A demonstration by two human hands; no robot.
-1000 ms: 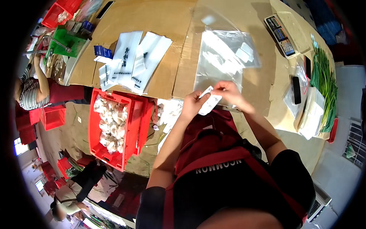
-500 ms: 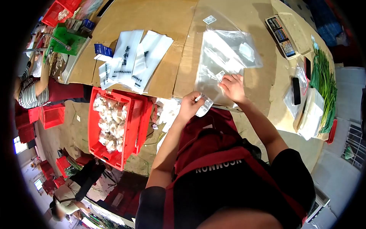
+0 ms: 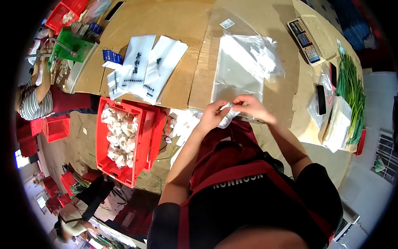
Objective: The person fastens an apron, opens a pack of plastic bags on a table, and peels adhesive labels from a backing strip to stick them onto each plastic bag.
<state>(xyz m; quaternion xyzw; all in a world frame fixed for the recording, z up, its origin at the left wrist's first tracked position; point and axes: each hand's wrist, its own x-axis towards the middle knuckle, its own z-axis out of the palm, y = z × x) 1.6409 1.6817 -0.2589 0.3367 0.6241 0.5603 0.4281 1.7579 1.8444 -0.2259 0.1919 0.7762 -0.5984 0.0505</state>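
Note:
My left hand (image 3: 212,115) is closed on a curled strip of white printed labels (image 3: 226,119) at the table's near edge. Fingers pinched, my right hand (image 3: 250,106) meets the top of the same strip from the other side. Just beyond both hands lies a stack of clear plastic bags (image 3: 237,85), flat on the cardboard-covered table, its upper right part crumpled and shiny. A small white label (image 3: 227,23) sits on clear plastic farther up. The fingertips cover part of the strip, so whether a single label is peeled off cannot be seen.
Printed plastic bags (image 3: 139,66) and a blue box (image 3: 112,57) lie left. A scale (image 3: 304,40), phone (image 3: 321,99) and green stalks (image 3: 352,95) are right. A red crate (image 3: 137,174) of bagged pale produce stands below left; a person (image 3: 37,99) works beyond.
My right hand has left the plastic bags and come down left to the label strip. The label that was beside its fingers no longer shows there. My left hand has moved slightly right.

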